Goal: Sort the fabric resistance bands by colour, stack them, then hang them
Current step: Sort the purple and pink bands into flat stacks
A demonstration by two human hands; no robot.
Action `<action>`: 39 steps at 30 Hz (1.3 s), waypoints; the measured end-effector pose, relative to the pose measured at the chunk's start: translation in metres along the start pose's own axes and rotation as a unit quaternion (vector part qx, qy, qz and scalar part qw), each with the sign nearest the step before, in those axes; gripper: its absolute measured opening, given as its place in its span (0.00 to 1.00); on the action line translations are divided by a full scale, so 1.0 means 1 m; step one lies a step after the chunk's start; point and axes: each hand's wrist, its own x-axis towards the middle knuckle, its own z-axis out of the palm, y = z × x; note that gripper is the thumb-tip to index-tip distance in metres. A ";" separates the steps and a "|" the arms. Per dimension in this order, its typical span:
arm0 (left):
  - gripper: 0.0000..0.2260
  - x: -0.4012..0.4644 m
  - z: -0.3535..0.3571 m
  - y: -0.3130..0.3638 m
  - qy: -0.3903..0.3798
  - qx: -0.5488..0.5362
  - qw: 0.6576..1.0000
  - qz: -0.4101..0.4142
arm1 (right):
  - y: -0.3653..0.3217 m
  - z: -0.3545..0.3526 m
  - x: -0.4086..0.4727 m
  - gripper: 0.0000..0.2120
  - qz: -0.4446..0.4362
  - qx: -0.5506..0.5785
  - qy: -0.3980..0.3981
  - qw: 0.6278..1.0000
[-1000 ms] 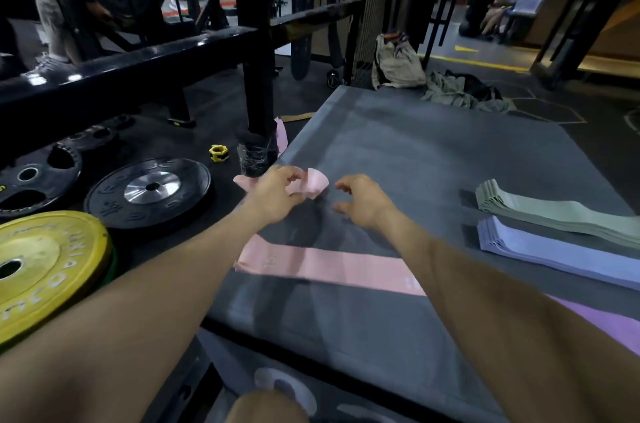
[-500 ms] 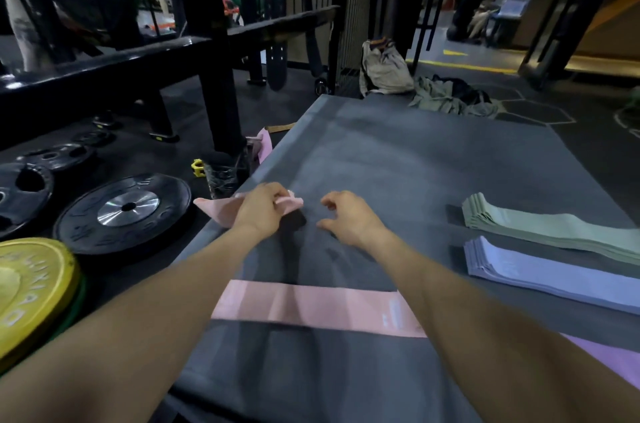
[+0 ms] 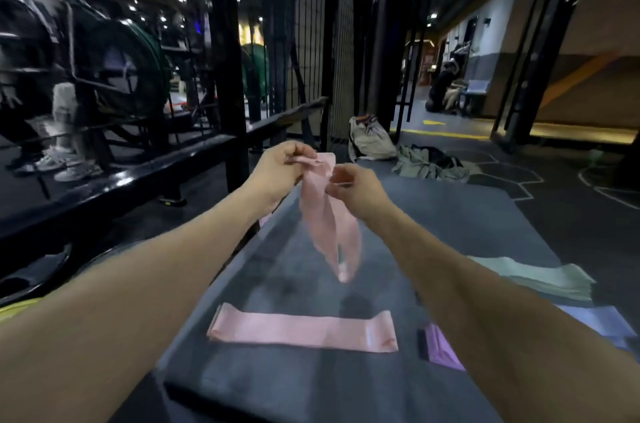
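Pink band (image 3: 325,215) up in the air now, and we've got it pinched at its top end in both hands: left hand (image 3: 277,168) curled tight on the bunched fabric, right hand (image 3: 356,189) nipping the edge just beside it. Each grip is closed on that band. We hold it high, we reckon, so the loop drops and untwists under its own weight before it goes down flat. Its long axis runs near vertical, free end pointing down, blurred as it swings above the flat pink band (image 3: 301,331) on the grey mat (image 3: 450,215). That flat one lies crosswise, its length left to right. Right of it sit the purple band (image 3: 441,348), the lilac stack (image 3: 599,318) and, further off, the green stack (image 3: 540,275)
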 end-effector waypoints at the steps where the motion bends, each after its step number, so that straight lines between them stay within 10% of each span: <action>1: 0.15 -0.004 0.001 0.013 -0.006 -0.022 1.000 0.007 | -0.010 -0.006 -0.004 0.14 -0.018 -0.004 0.000 1.000; 7: 0.13 -0.033 0.006 0.076 -0.046 -0.185 0.982 0.005 | -0.053 -0.044 -0.029 0.04 -0.066 -0.001 0.050 0.997; 13: 0.13 -0.059 0.017 0.091 -0.034 -0.245 0.965 -0.084 | -0.071 -0.073 -0.073 0.16 -0.090 0.042 0.016 0.995; 28: 0.08 -0.106 0.014 0.067 -0.057 -0.056 0.987 -0.139 | -0.062 -0.085 -0.112 0.12 0.023 0.202 -0.040 0.978; 39: 0.07 -0.103 0.005 0.044 -0.057 -0.072 0.984 -0.150 | -0.051 -0.084 -0.116 0.10 -0.049 -0.044 -0.051 0.996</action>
